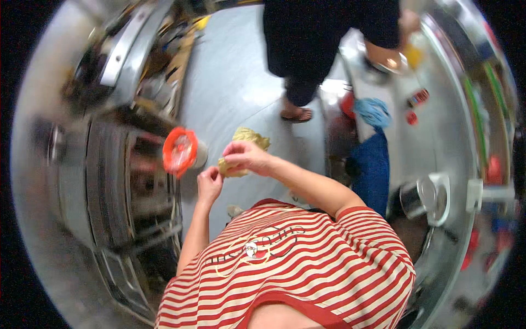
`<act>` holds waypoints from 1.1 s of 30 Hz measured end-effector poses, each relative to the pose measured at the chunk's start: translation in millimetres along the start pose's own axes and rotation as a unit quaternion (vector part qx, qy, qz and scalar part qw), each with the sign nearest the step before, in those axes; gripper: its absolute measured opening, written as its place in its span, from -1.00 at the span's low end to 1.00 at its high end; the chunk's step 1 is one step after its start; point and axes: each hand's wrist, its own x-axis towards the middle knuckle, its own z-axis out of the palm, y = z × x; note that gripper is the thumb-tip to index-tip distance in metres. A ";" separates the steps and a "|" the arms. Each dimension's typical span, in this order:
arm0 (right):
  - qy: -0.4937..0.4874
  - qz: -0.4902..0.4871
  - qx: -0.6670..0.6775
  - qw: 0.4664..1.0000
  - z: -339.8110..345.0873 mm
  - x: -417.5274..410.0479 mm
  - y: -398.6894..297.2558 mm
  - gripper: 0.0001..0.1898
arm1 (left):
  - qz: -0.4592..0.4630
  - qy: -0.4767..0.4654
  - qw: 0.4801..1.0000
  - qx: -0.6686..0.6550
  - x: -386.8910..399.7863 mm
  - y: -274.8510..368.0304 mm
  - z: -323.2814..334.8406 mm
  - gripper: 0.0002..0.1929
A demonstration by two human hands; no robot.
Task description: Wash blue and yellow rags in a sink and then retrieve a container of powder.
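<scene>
My right hand [250, 157] grips a crumpled yellow-green piece, perhaps cloth or a leaf [251, 135], in front of my chest. Part of it stands up beyond the knuckles and part hangs below the fingers. At its lower left edge, my left hand [209, 184] has thumb and fingertips pinched together; its fingers seem to hold that edge. Just left of both hands is a pale bin or bucket [200, 155]. An orange-red plastic liner [180, 152] is spread around its mouth.
Ahead stands another person in dark trousers [308, 41] and sandals, by the right-hand steel counter [404, 152]. A light-blue cloth [373, 112], a bottle [419, 98] and a metal pot [413, 199] are there. Metal equipment [109, 164] lines the left. Below lies grey floor [222, 70].
</scene>
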 end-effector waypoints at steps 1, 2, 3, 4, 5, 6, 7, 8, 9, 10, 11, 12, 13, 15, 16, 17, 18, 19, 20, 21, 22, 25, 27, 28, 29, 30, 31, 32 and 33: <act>-0.005 0.014 -0.012 1.000 18.0 14.4 5.6 -0.88 | -0.005 0.063 0.997 0.032 -8.3 -20.9 -23.5 -0.91; -0.023 0.029 -0.019 0.999 35.9 30.9 11.4 -0.88 | -0.016 0.133 0.991 -0.009 -17.1 -39.8 -45.4 -0.89; -0.041 0.046 -0.024 0.998 55.7 47.8 21.8 -0.88 | -0.025 0.203 0.977 -0.057 -28.3 -41.5 -70.8 -0.89; -0.059 0.062 -0.039 0.996 82.7 64.1 35.7 -0.89 | -0.068 0.237 0.958 -0.144 -41.9 -61.9 -96.0 -0.91; -0.078 0.077 -0.054 0.993 113.3 81.6 49.7 -0.90 | -0.104 0.273 0.913 -0.286 -55.6 -89.8 -118.7 -0.90; -0.120 0.113 -0.064 0.984 141.0 102.6 68.0 -0.90 | -0.146 0.293 0.887 -0.327 -68.8 -99.4 -146.9 -0.89; -0.166 0.123 -0.085 0.975 168.8 121.5 88.3 -0.91 | -0.137 0.336 0.820 -0.443 -80.8 -109.5 -170.0 -0.88; -0.211 0.131 -0.100 0.964 201.4 136.1 110.9 -0.91 | -0.112 0.343 0.767 -0.530 -100.3 -133.5 -197.6 -0.80; -0.249 0.136 -0.134 0.950 234.1 150.3 130.4 -0.89 | -0.081 0.352 0.713 -0.601 -119.3 -146.7 -225.4 -0.76; -0.285 0.147 -0.141 0.937 267.6 162.2 145.1 -0.87 | -0.066 0.349 0.684 -0.637 -138.6 -157.1 -255.1 -0.74; -0.317 0.154 -0.147 0.924 298.2 173.9 158.5 -0.85 | -0.066 0.357 0.642 -0.675 -157.8 -161.1 -279.9 -0.69; -0.342 0.150 -0.183 0.909 327.0 183.6 172.3 -0.80 | -0.054 0.379 0.610 -0.694 -178.7 -172.3 -302.6 -0.69; -0.371 0.165 -0.185 0.895 352.0 191.2 186.2 -0.80 | -0.040 0.395 0.578 -0.713 -199.9 -182.5 -323.1 -0.69; -0.372 0.129 -0.246 0.886 385.9 211.8 209.4 -0.75 | -0.021 0.445 0.554 -0.703 -234.1 -193.0 -353.6 -0.68; -0.382 0.101 -0.287 0.873 393.0 229.2 228.0 -0.71 | -0.011 0.465 0.543 -0.699 -249.0 -193.9 -368.1 -0.67; -0.367 0.104 -0.298 0.875 412.1 237.8 238.1 -0.67 | -0.003 0.489 0.532 -0.691 -264.1 -197.9 -379.8 -0.67; -0.376 0.080 -0.294 0.875 429.4 247.5 249.9 -0.64 | 0.031 0.482 0.535 -0.694 -277.0 -201.5 -389.8 -0.66; -0.380 0.052 -0.289 0.877 447.1 257.4 262.0 -0.60 | 0.066 0.469 0.541 -0.695 -286.2 -203.9 -401.2 -0.66; -0.398 0.058 -0.289 0.869 456.1 265.7 275.4 -0.60 | 0.060 0.492 0.527 -0.691 -287.2 -201.2 -404.1 -0.66; -0.399 0.054 -0.284 0.870 463.0 272.8 290.6 -0.59 | 0.066 0.508 0.520 -0.684 -288.2 -204.8 -405.0 -0.66; -0.399 0.050 -0.276 0.873 476.8 278.0 304.9 -0.56 | 0.062 0.519 0.506 -0.686 -292.8 -209.8 -409.7 -0.66; -0.506 0.229 -0.295 0.777 524.4 282.4 315.0 -0.57 | 0.091 0.534 0.483 -0.688 -306.7 -232.5 -418.6 -0.68; -0.520 0.243 -0.290 0.766 552.4 298.5 337.4 -0.65 | 0.051 0.583 0.465 -0.665 -319.3 -250.3 -446.0 -0.69; -0.505 0.286 -0.292 0.760 562.7 306.0 348.5 -0.68 | 0.036 0.615 0.451 -0.645 -324.8 -258.3 -452.4 -0.69; -0.488 0.328 -0.295 0.753 573.5 313.1 359.9 -0.71 | 0.038 0.626 0.445 -0.640 -334.8 -267.1 -461.9 -0.69; -0.476 0.329 -0.275 0.768 588.3 321.7 373.3 -0.75 | 0.023 0.639 0.441 -0.629 -349.3 -276.8 -475.0 -0.69; -0.485 0.336 -0.276 0.759 605.9 325.1 381.0 -0.75 | 0.009 0.654 0.435 -0.619 -366.6 -288.7 -485.5 -0.68; -0.458 0.368 -0.235 0.774 623.9 326.8 383.6 -0.76 | -0.007 0.676 0.445 -0.587 -381.1 -298.8 -494.7 -0.67; -0.427 0.398 -0.194 0.789 638.8 329.6 389.1 -0.76 | -0.006 0.684 0.437 -0.584 -395.0 -308.6 -501.7 -0.67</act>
